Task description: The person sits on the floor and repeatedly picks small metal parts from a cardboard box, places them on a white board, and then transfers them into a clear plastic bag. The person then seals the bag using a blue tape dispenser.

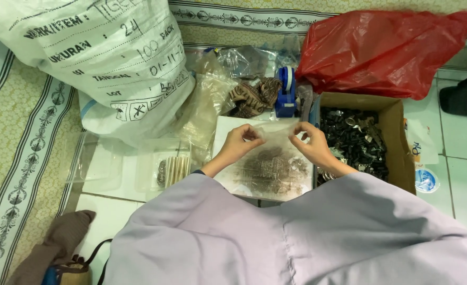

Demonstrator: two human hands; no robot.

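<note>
My left hand [237, 143] and my right hand [311, 145] pinch the two top corners of a small clear plastic bag [273, 133], held open between them. Below the bag lies a white tray [222, 132] with a pile of small dark metal pieces [270, 168]. Both hands hover over this tray. My lilac sleeves fill the lower part of the view.
A cardboard box [397, 142] of dark metal parts stands right of the tray. Behind are a red plastic bag [386, 47], a blue tape dispenser [285, 92], crumpled clear bags [212, 100] and a large white sack [101, 58]. A clear packet of pale sticks [173, 169] lies on the left.
</note>
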